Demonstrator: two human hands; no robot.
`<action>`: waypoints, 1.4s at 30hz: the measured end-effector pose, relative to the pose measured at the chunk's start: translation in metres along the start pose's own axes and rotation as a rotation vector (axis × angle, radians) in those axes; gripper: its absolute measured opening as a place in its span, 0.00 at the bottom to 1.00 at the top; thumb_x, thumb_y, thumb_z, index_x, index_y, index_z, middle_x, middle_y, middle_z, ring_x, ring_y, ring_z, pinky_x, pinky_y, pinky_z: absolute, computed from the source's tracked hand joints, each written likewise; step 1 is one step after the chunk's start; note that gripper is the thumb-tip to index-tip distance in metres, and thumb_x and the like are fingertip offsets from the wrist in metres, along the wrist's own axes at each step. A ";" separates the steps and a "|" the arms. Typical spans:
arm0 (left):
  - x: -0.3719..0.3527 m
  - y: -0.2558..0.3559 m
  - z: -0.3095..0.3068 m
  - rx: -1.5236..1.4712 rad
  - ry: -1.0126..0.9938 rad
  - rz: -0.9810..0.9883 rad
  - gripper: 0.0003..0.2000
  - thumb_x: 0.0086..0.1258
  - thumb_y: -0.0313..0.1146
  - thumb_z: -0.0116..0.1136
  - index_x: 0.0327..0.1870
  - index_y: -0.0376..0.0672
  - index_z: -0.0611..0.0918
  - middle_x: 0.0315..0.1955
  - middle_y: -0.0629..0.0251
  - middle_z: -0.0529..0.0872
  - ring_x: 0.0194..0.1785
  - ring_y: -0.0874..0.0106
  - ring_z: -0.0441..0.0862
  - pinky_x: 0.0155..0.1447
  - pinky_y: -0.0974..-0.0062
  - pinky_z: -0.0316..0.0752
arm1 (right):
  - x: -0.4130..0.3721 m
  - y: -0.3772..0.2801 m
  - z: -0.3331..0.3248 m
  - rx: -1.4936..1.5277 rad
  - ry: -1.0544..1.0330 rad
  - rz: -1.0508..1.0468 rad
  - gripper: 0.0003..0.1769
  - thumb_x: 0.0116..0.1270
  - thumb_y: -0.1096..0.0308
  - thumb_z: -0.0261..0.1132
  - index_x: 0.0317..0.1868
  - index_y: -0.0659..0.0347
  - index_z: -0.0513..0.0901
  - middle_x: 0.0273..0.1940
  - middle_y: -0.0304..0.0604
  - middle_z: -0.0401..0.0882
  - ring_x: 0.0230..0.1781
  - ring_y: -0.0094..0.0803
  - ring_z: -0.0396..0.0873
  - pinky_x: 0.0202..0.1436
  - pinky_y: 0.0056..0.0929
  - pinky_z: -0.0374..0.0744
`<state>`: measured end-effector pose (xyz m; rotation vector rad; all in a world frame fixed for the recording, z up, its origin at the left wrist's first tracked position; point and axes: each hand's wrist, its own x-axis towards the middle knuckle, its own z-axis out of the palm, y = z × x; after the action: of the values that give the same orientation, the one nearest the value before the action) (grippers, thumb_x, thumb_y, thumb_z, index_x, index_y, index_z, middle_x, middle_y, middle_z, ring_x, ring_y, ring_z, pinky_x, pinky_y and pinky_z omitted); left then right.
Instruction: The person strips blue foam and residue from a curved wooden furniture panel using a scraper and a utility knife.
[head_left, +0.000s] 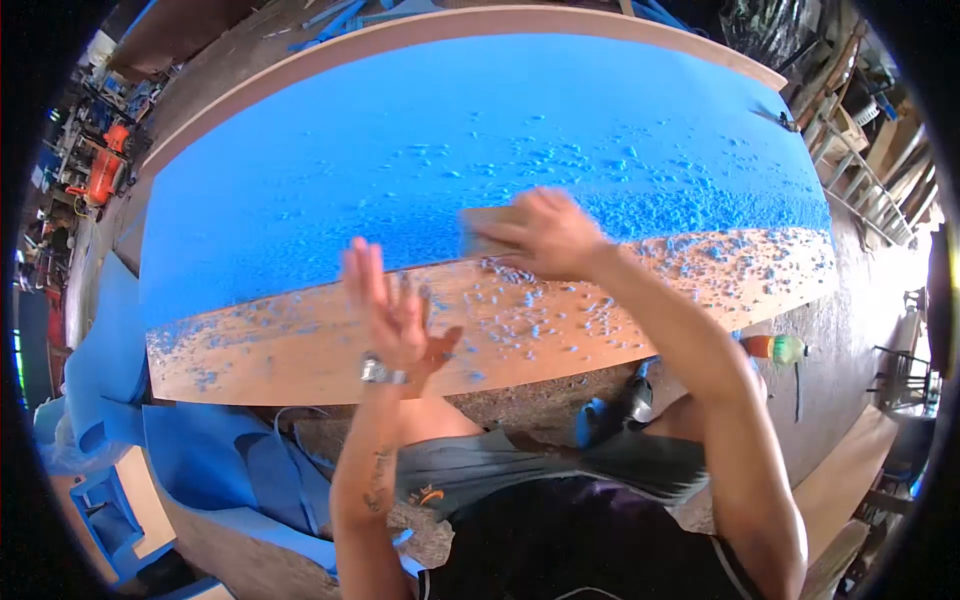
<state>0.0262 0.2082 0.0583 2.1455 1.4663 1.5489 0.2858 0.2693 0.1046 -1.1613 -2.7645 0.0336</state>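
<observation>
A broad floor (845, 350) surrounds the blue foam sheet (400, 100), which lies along a bare wooden strip (270, 350). Curled foam offcuts (215, 460) crowd the near left; a ladder (865, 190) leans at the far right. The left hand (385, 310) is open above the wood, while the right hand (550, 235) grips a blurred tan block (484, 232) at the foam's edge. A bottle (788, 348) with green contents lies right; blue crumbs (590, 312) dot both surfaces
</observation>
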 end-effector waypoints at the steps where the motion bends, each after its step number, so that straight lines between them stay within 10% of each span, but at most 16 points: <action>1: 0.007 -0.019 -0.030 0.144 -0.012 0.105 0.29 0.71 0.47 0.44 0.68 0.38 0.64 0.70 0.48 0.57 0.73 0.47 0.51 0.72 0.47 0.45 | 0.007 -0.002 0.004 0.015 -0.017 0.016 0.25 0.66 0.47 0.56 0.63 0.36 0.72 0.55 0.34 0.75 0.50 0.38 0.70 0.57 0.42 0.69; 10: -0.019 -0.163 -0.152 0.796 -0.222 -0.421 0.32 0.70 0.55 0.44 0.71 0.47 0.59 0.72 0.52 0.51 0.74 0.50 0.46 0.72 0.44 0.41 | -0.126 0.043 -0.061 -0.276 -0.304 0.459 0.22 0.70 0.48 0.50 0.62 0.38 0.73 0.66 0.26 0.66 0.50 0.37 0.70 0.58 0.42 0.67; 14: -0.021 -0.167 -0.153 0.763 -0.259 -0.418 0.31 0.70 0.54 0.44 0.71 0.50 0.60 0.73 0.55 0.51 0.75 0.53 0.45 0.72 0.44 0.41 | -0.011 -0.012 -0.009 -0.063 -0.203 0.146 0.27 0.68 0.42 0.48 0.66 0.34 0.66 0.51 0.45 0.73 0.55 0.46 0.68 0.62 0.47 0.65; 17: -0.019 -0.165 -0.155 0.757 -0.266 -0.432 0.31 0.71 0.54 0.45 0.71 0.52 0.60 0.73 0.57 0.50 0.75 0.53 0.45 0.72 0.45 0.41 | 0.059 -0.061 0.011 -0.073 -0.203 0.092 0.28 0.67 0.45 0.54 0.67 0.35 0.66 0.61 0.32 0.71 0.50 0.40 0.70 0.58 0.44 0.68; 22: -0.020 -0.162 -0.156 0.761 -0.278 -0.429 0.30 0.71 0.53 0.45 0.71 0.50 0.61 0.73 0.57 0.52 0.75 0.52 0.46 0.72 0.45 0.43 | -0.047 0.013 -0.020 -0.057 -0.377 0.218 0.25 0.67 0.47 0.53 0.64 0.38 0.70 0.67 0.23 0.64 0.50 0.37 0.72 0.53 0.43 0.69; 28: -0.013 -0.203 -0.201 0.848 -0.207 -0.301 0.30 0.70 0.54 0.46 0.70 0.50 0.62 0.72 0.53 0.54 0.74 0.52 0.48 0.72 0.48 0.46 | -0.011 -0.013 -0.017 -0.119 -0.028 -0.018 0.25 0.64 0.47 0.58 0.61 0.37 0.73 0.66 0.22 0.66 0.45 0.36 0.72 0.53 0.43 0.69; 35: -0.010 -0.235 -0.214 0.882 -0.153 -0.539 0.32 0.71 0.61 0.37 0.71 0.55 0.60 0.73 0.57 0.52 0.74 0.50 0.47 0.72 0.46 0.43 | 0.101 -0.084 0.040 0.096 -0.084 -0.056 0.24 0.66 0.44 0.52 0.61 0.37 0.72 0.42 0.43 0.73 0.49 0.39 0.70 0.55 0.42 0.68; 42: -0.007 -0.228 -0.209 0.929 -0.142 -0.559 0.32 0.71 0.60 0.38 0.71 0.52 0.60 0.73 0.56 0.52 0.74 0.50 0.47 0.72 0.47 0.43 | -0.011 -0.018 -0.032 -0.303 -0.231 0.114 0.26 0.62 0.51 0.61 0.62 0.33 0.72 0.65 0.24 0.67 0.44 0.35 0.71 0.44 0.43 0.69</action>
<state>-0.2799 0.2364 0.0200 1.7944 2.7552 0.5345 0.2851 0.2484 0.1367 -1.4734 -2.9754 -0.2648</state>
